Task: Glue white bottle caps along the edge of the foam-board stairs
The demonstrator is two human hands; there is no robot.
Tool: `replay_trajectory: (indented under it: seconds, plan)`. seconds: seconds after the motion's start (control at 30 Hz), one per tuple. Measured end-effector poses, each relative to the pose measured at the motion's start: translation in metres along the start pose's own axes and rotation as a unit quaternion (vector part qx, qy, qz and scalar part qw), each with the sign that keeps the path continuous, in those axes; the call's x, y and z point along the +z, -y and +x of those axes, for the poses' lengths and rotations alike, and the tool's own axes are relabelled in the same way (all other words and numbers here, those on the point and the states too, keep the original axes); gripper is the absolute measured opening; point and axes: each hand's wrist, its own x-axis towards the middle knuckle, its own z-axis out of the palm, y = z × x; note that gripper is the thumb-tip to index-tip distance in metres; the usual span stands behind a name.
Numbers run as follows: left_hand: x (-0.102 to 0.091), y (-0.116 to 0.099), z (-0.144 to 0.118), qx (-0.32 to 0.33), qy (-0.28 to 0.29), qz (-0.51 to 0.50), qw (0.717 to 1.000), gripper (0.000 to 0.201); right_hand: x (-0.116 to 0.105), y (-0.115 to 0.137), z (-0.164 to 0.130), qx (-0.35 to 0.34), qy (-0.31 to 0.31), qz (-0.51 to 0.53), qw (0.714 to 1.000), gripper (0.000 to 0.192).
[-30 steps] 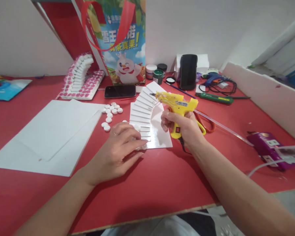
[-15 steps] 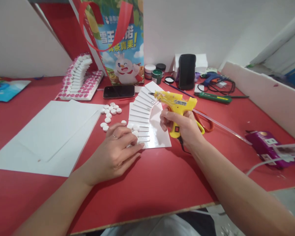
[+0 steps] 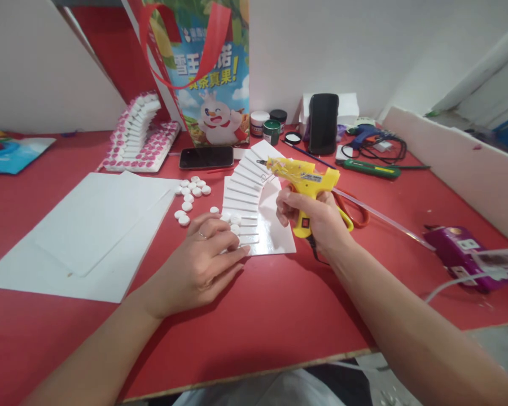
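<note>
My right hand [image 3: 315, 211] is wrapped around the grip of a yellow hot glue gun [image 3: 302, 177], whose nozzle points left above a white fan-shaped staircase model [image 3: 242, 189]. A clear glue stick [image 3: 381, 212] trails from the gun's back. At the model's near left corner rests my left hand [image 3: 209, 256], its fingers curled together; whatever lies under the fingertips is hidden. White discs [image 3: 235, 220] sit on the lower steps right beside those fingers. Several more loose white discs [image 3: 187, 206] are scattered on the table to the left. The steps stand on a glossy white base [image 3: 275, 237].
White boards [image 3: 80, 237] lie at left. Behind are a pink-dotted staircase model [image 3: 135, 141], a shopping bag [image 3: 214, 73], a phone [image 3: 206, 158] and paint jars [image 3: 271, 132]. Scissors [image 3: 358, 207], a green-handled tool [image 3: 370, 168] and a purple box [image 3: 461, 256] are at right.
The view has shifted very slightly. Both hands, the glue gun and the staircase model keep the same positions relative to one another.
</note>
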Motion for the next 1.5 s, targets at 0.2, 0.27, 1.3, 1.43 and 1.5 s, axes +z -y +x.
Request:
replay_trajectory:
  seconds: [0.2,0.27,1.3,1.43,1.5]
  plan:
    - [-0.004,0.001,0.002,-0.071,-0.107,-0.037,0.991,0.025,0.0,0.003,-0.001,0.001,-0.004,0.001,1.0,0.015]
    - [-0.005,0.006,0.001,-0.12,-0.173,-0.013,0.977,0.024,0.0,0.003,-0.001,0.001,-0.004,-0.001,1.0,0.015]
    - [-0.026,0.063,-0.029,-0.44,-0.018,-0.041,0.897,0.033,0.0,0.004,-0.001,-0.002,-0.007,-0.027,1.0,0.015]
    - [-0.025,0.064,-0.031,-0.433,-0.016,-0.077,0.898,0.03,0.002,0.006,-0.002,0.003,-0.009,-0.022,1.0,0.016]
    - [-0.024,0.063,-0.033,-0.428,-0.01,-0.092,0.899,0.028,0.003,0.006,-0.001,0.004,-0.009,-0.019,1.0,0.017]
